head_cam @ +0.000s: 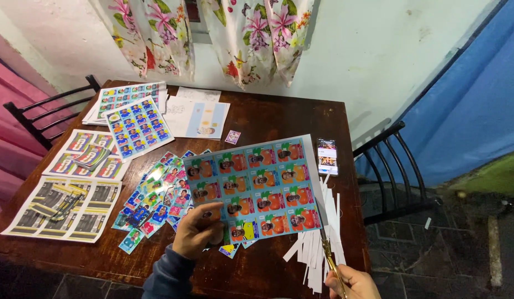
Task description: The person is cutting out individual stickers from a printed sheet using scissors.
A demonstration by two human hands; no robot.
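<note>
Fingers (204,220) of left hand (196,230) pinching card sheet (256,185) | right hand (354,282) gripping scissors (330,257), blades pointing 12 o'clock along sheet's right edge

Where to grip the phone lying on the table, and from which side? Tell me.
Take the phone by its two long edges, coming from above. It lies flat, screen up, near the table's right edge, so only the thin sides offer purchase. Its long sides look clear of the sticker sheet held by the left hand, though white paper strips lie just below it.
</note>
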